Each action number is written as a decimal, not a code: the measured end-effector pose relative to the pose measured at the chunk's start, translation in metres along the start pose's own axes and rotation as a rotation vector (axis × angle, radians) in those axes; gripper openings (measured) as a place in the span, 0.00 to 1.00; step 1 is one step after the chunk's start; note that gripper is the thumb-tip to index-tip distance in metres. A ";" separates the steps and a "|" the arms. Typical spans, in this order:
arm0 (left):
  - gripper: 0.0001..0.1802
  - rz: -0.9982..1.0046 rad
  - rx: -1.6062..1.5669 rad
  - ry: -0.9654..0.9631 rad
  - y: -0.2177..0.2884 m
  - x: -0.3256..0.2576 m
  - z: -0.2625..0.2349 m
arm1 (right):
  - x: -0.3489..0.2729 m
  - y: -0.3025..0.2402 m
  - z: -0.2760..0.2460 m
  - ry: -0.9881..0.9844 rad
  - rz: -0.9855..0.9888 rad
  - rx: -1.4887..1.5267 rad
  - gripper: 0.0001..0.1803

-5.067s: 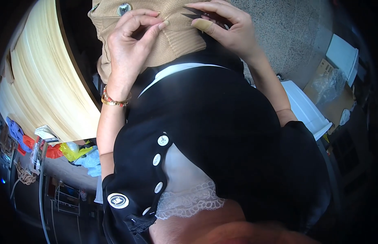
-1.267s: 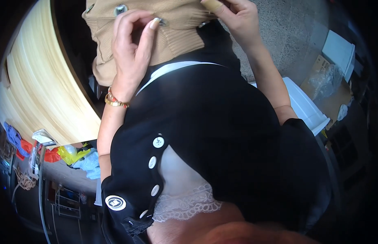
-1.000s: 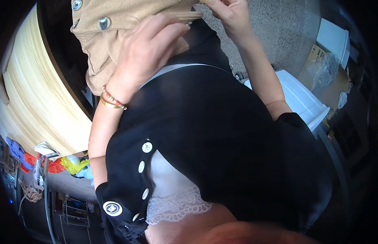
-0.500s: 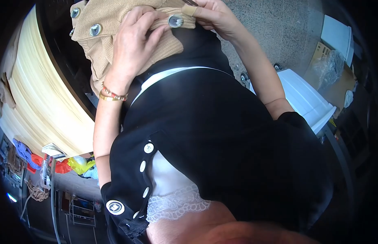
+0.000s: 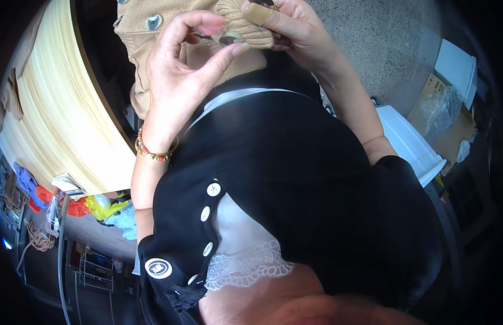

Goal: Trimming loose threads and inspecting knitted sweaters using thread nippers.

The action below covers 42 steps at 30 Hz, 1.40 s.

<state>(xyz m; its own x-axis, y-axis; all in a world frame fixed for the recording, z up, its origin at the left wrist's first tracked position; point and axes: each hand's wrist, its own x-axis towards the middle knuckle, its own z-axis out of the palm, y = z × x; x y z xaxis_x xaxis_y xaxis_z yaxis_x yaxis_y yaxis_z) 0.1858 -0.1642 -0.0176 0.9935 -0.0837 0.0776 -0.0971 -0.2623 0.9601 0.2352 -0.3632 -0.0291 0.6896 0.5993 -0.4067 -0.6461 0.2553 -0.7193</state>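
A tan knitted cardigan [image 5: 140,59] with large dark-and-pale buttons lies across my lap. My left hand [image 5: 181,76], a beaded bracelet on its wrist, curves over the knit, thumb and forefinger tips closed around a tilted button [image 5: 231,38]. The thumb's tip lies against the button's lower edge. Just to the right, my right hand [image 5: 300,32] grips the ribbed band [image 5: 251,35], bunched up. A tan strip [image 5: 258,14] wraps its thumb. Something small and dark shows above that thumb, too cut off to name.
A pale wood-grained table [image 5: 62,119] stands at my left. Coloured bags [image 5: 102,206] and a rope bundle [image 5: 39,238] are beyond its near end. At right are a white plastic bin [image 5: 408,143], another white container [image 5: 454,70], and cardboard with clear plastic wrap [image 5: 443,108].
My left hand has lifted from lying over the knit, its thumb and forefinger now around the button, which has tilted. The ribbed band is more bunched in my right hand. The view has shifted slightly.
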 end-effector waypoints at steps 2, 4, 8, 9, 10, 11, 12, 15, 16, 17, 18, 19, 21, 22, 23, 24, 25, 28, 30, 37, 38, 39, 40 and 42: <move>0.18 -0.029 0.006 0.036 0.004 -0.002 0.000 | 0.003 0.004 0.003 -0.024 -0.038 0.093 0.15; 0.17 -0.024 0.028 0.046 0.004 -0.003 -0.005 | 0.003 0.000 0.007 -0.031 -0.056 -0.022 0.15; 0.16 -0.076 0.127 0.046 0.007 -0.007 -0.010 | 0.007 0.001 0.013 -0.059 -0.128 -0.103 0.15; 0.16 -0.080 0.127 0.053 0.007 -0.008 -0.011 | 0.008 0.001 0.014 -0.060 -0.160 -0.126 0.14; 0.18 -0.063 0.165 0.043 0.006 -0.009 -0.012 | 0.008 0.002 0.014 -0.060 -0.193 -0.150 0.12; 0.19 -0.046 0.204 0.031 0.006 -0.010 -0.013 | 0.009 0.005 0.013 -0.064 -0.188 -0.151 0.12; 0.19 -0.050 0.203 0.035 0.004 -0.012 -0.011 | 0.010 0.010 0.011 -0.058 -0.198 -0.173 0.11; 0.19 -0.157 0.016 0.058 -0.008 -0.015 -0.004 | 0.013 0.018 0.004 -0.039 -0.191 -0.243 0.08; 0.19 -0.190 0.025 0.041 -0.011 -0.015 -0.004 | 0.014 0.020 0.002 -0.026 -0.177 -0.289 0.07; 0.19 -0.224 0.037 0.026 -0.014 -0.016 -0.004 | 0.016 0.022 0.002 -0.029 -0.173 -0.289 0.07; 0.19 -0.228 0.036 0.029 -0.019 -0.018 -0.004 | 0.017 0.025 0.002 -0.032 -0.161 -0.262 0.07; 0.19 -0.194 0.058 0.011 -0.025 -0.020 -0.005 | 0.017 0.027 0.002 -0.034 -0.149 -0.236 0.07; 0.18 -0.163 0.077 0.000 -0.033 -0.023 -0.003 | 0.016 0.031 -0.001 -0.030 -0.127 -0.248 0.07; 0.17 -0.152 0.085 -0.005 -0.034 -0.025 -0.002 | 0.015 0.033 -0.002 -0.022 -0.110 -0.258 0.07; 0.16 -0.138 0.093 -0.011 -0.036 -0.026 -0.002 | 0.014 0.034 -0.003 -0.023 -0.107 -0.260 0.07; 0.16 -0.141 0.091 -0.009 -0.036 -0.027 -0.002 | 0.014 0.035 -0.003 -0.029 -0.108 -0.243 0.06; 0.15 -0.130 0.085 0.005 -0.036 -0.027 -0.002 | 0.013 0.036 -0.004 -0.036 -0.110 -0.225 0.06; 0.12 -0.132 0.042 0.047 -0.036 -0.026 0.002 | 0.014 0.045 -0.013 0.005 -0.089 -0.311 0.06; 0.10 -0.145 0.006 0.073 -0.033 -0.026 0.003 | 0.012 0.041 -0.009 -0.010 -0.110 -0.286 0.06; 0.10 -0.132 0.262 0.012 -0.021 -0.022 -0.004 | 0.005 0.035 -0.005 0.037 -0.155 -0.406 0.05; 0.09 -0.121 0.302 -0.014 -0.020 -0.021 -0.004 | 0.005 0.037 -0.005 0.036 -0.152 -0.407 0.05; 0.09 -0.123 0.300 -0.012 -0.021 -0.020 -0.004 | 0.006 0.040 -0.006 0.052 -0.173 -0.394 0.05; 0.09 -0.111 0.320 -0.016 -0.022 -0.019 -0.004 | 0.006 0.042 -0.007 0.069 -0.194 -0.380 0.05; 0.08 -0.103 0.339 -0.018 -0.024 -0.019 -0.004 | 0.006 0.042 -0.009 0.056 -0.181 -0.397 0.05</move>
<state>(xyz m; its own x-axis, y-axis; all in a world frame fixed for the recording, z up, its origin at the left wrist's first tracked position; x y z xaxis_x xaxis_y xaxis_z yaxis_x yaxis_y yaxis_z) 0.1697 -0.1524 -0.0409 0.9982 -0.0562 -0.0227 -0.0138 -0.5744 0.8185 0.2157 -0.3557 -0.0667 0.8035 0.5273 -0.2762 -0.3448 0.0341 -0.9381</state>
